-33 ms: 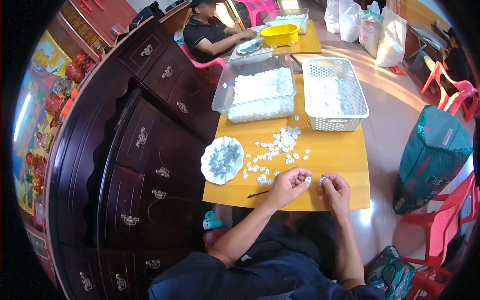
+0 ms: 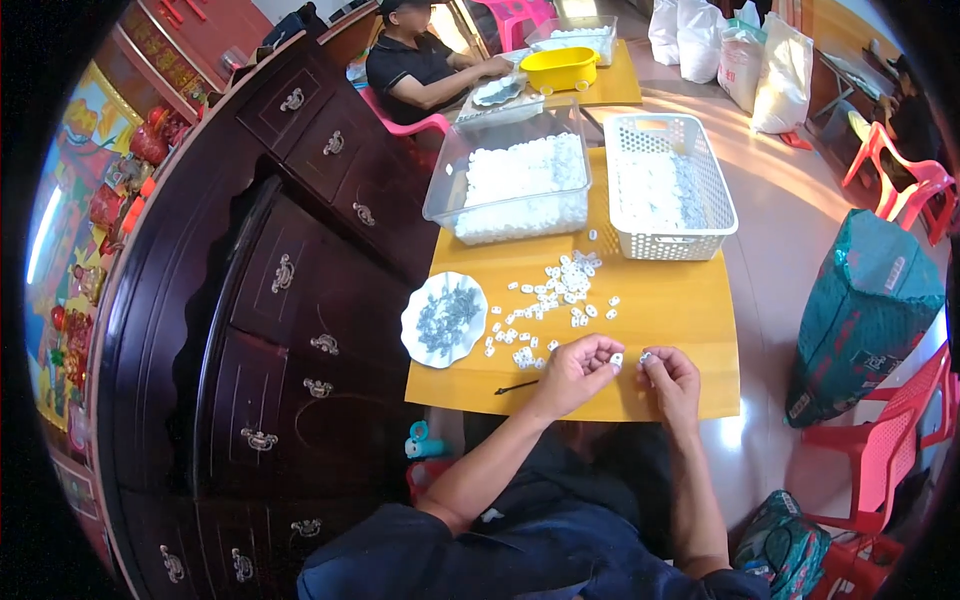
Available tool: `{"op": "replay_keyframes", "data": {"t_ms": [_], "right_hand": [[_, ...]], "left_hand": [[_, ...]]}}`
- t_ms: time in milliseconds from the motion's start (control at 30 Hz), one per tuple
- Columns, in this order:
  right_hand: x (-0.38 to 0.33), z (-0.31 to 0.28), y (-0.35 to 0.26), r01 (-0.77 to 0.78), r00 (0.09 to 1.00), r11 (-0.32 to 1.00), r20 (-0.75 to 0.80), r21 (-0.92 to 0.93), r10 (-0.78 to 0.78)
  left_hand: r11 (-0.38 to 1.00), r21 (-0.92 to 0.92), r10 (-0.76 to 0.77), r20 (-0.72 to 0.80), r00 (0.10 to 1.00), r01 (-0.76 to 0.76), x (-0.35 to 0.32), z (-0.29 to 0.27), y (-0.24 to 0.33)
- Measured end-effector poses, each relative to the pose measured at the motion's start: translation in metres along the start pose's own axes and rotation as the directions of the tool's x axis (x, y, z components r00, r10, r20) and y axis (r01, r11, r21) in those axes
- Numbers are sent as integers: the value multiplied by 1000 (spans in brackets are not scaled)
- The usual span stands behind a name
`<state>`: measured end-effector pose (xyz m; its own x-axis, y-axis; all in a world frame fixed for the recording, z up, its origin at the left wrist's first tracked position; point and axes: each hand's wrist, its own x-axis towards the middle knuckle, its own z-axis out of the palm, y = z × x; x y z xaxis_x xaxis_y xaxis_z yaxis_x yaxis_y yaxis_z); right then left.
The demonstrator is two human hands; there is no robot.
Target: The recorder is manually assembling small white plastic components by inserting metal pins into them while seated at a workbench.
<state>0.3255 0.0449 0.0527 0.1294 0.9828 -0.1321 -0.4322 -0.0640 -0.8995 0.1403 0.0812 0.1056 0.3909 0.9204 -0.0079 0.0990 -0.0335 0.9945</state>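
- Dark cabinet [image 2: 250, 290]: L side, alongside surface [image 2: 690, 310].
- Teal bag [image 2: 862, 315]: on floor [image 2: 768, 280], R of surface.
- Clear bin [image 2: 450, 190] + white basket [image 2: 660, 246], both w/ white pcs [image 2: 525, 172]: side by side, occupying far end.
- Scalloped plate [image 2: 440, 358] w/ gray bits [image 2: 448, 318]: near L edge.
- L hand [image 2: 580, 374]: fingertips pinched on 1 white pc [image 2: 616, 359], over near edge.
- R hand [image 2: 672, 384]: narrow pinch on small item [image 2: 646, 356], type unclear.
- Thin dark tool [image 2: 515, 388]: on surface, beside L wrist.
- Loose pcs [image 2: 572, 282]: scattered mid-surface, betw. bin & hands.

Head cam, facing dn; rim unclear.
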Motion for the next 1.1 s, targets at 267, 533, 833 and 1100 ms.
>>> {"op": "replay_keyframes", "data": {"t_ms": [267,533,833,1100], "right_hand": [[11,10,-10,23,997,990,80,-137,-13],[10,-4,-6,-13,988,999,155,-49,20],[4,-4,-5,-52,984,997,168,-60,61],[7,-3,-1,-34,983,998,180,-58,44]], "left_hand": [[997,39,71,-54,996,-69,14,-11,4],[969,229,71,88,994,-89,22,-7,9],[965,234,101,106,989,-123,22,-4,11],[960,254,91,124,988,-120,25,-6,10]]}}
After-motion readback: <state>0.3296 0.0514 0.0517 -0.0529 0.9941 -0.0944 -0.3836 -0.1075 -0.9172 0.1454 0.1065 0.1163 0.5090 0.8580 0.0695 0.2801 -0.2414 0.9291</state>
